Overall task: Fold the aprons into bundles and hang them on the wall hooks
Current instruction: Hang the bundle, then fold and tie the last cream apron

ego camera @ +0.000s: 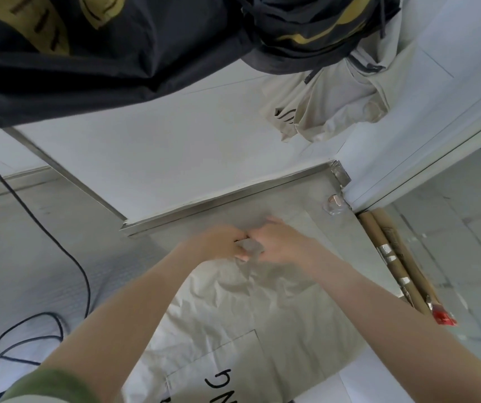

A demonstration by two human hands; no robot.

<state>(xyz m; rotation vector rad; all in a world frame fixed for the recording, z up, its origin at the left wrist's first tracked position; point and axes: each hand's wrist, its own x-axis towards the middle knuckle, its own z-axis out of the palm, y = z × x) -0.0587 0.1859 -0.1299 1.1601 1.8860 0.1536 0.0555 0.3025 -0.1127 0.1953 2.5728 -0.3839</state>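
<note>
Two hands meet at the centre of the frame, over a beige apron (248, 315) that spreads, creased, from there down to the lower edge. The only container in sight is the apron's flat patch pocket (219, 373) at the bottom centre, printed with large black letters; what is inside it cannot be seen.

The apron lies against a grey panel (350, 242) edged along its top by a metal trim (219, 199), with a white wall (175, 141) beyond. A small clear-backed hook (334, 200) is stuck to the panel at right of centre, well apart from the hands. A black apron (88, 68) with yellow markings hangs across the upper left. A black bundle (306, 33) with cords hangs at the top centre-right. Just below it is a second beige apron (335, 112), bunched. Cardboard tubes (393, 257) with silver tape lie along the panel's right edge, and a glass pane (451, 199) is beyond them. A black cable (59, 242) loops down the left side.

Both forearms reach up from the lower corners, the left one out of a green sleeve (50, 385). The left hand (222, 242) has its fingers curled around a short folded strap (249, 247) at the apron's top edge. The right hand (280, 242), back toward the camera, pinches the same strap from the other side, touching the left.
</note>
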